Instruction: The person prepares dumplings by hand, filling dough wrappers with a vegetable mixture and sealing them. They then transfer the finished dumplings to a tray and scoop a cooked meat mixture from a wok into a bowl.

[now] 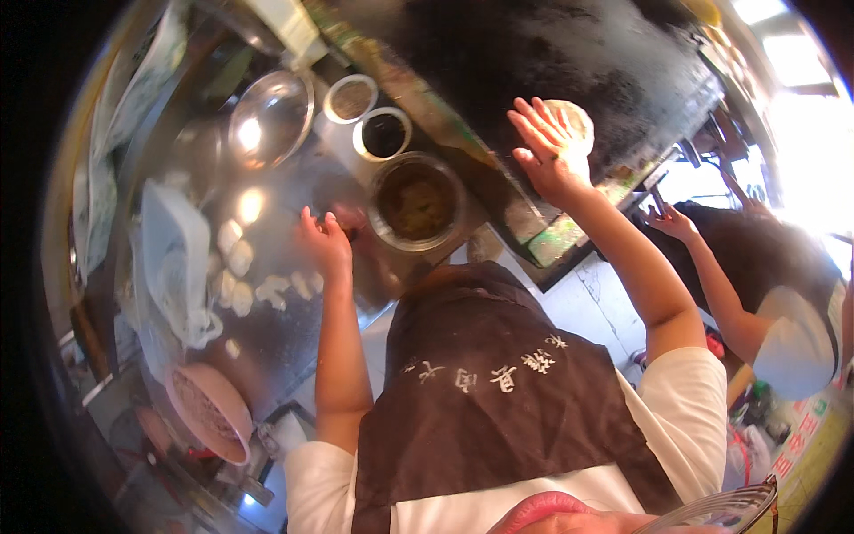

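Note:
My right hand (552,153) is over the black griddle (494,60), palm down with its fingers spread. Beneath it lies a pale, flat dough round (583,121), partly covered by the fingers; whether the palm presses on it cannot be told. My left hand (325,243), a little blurred, is above the metal worktop (280,347) with its fingers loosely bent and nothing visible in them. Right beside it stands a round metal pot (417,200) with a brownish mixture inside. Several pale dough pieces (240,257) lie on the worktop to its left.
Two white-rimmed tubs, one with dark liquid (382,135) and one with brown contents (350,99), stand near a shiny metal bowl (273,120). At the left are a clear plastic bag (175,260) and a pink basin (210,414). A co-worker's arm (724,294) is at the right.

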`<state>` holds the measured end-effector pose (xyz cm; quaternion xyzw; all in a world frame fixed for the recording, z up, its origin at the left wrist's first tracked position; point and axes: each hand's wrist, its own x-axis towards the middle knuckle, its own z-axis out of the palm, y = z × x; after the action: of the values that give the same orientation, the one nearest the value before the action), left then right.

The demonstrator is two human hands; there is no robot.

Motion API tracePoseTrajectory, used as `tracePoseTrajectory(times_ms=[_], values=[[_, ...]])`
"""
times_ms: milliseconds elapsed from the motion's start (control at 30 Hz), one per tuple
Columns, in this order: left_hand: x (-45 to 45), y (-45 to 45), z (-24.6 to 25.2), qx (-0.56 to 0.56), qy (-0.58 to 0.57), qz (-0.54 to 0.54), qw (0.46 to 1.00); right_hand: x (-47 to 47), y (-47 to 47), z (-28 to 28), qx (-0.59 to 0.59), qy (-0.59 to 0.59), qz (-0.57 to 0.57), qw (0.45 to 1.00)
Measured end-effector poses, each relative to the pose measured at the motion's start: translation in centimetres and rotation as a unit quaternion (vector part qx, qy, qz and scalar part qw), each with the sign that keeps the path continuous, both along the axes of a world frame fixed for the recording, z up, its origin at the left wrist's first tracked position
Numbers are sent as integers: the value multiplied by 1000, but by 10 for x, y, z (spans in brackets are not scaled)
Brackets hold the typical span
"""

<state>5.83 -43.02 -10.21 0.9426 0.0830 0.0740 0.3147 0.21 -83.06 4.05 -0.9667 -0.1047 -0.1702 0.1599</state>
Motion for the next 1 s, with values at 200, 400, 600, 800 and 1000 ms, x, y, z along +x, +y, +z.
tracePoseTrajectory(times_ms=[200,400,600,800,1000], values=[[-6,-10,57,132,105,125,978,94,153,-22,-34,70,63,995],[-7,4,11,-152,15,164,975,180,189,-58,-127,169,-45,976],[-31,11,44,-413,128,174,884,210,194,-89,-71,176,-93,977],[-47,19,49,-363,97,102,921,137,142,-13,-23,-136,-31,990],[-58,-7,56,-402,50,38,914,14,2,-7,-88,-136,-201,966]])
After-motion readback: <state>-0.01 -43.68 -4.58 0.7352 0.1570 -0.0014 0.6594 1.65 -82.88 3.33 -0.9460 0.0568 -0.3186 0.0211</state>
